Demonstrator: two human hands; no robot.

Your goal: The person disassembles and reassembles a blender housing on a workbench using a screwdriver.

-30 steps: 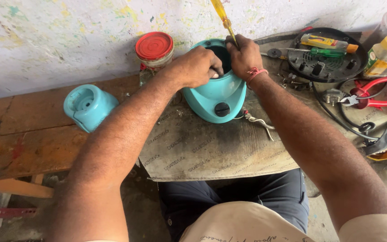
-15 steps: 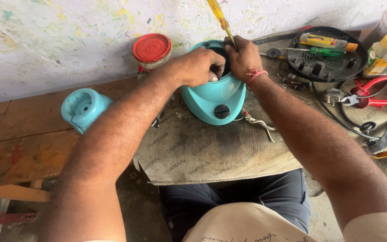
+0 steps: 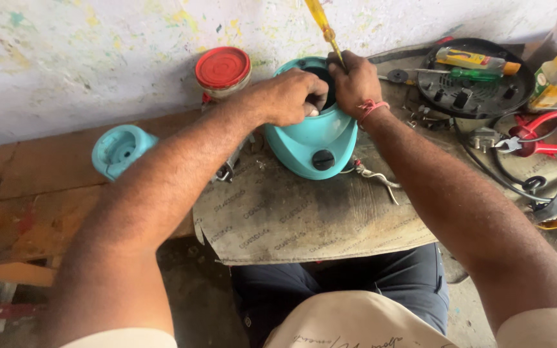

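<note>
Teal mixer housing (image 3: pixel 314 138) on mat, far centre of bench (image 3: pixel 27 193). Left hand (image 3: pixel 289 96) clamped on rim; right hand (image 3: pixel 354 82) fisted round yellow screwdriver (image 3: pixel 322 24). Housing likely light, rigid, smooth plastic; grip by rim.

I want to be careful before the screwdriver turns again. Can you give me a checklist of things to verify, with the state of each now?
1. Right hand grips the yellow screwdriver: ok.
2. Left hand steadies the teal housing: ok.
3. Screwdriver tip seated on a screw: cannot tell, it is hidden inside the opening.
4. Housing rests on the mat: ok.
5. Loose wire beside the housing is apart from both hands: ok.
</note>
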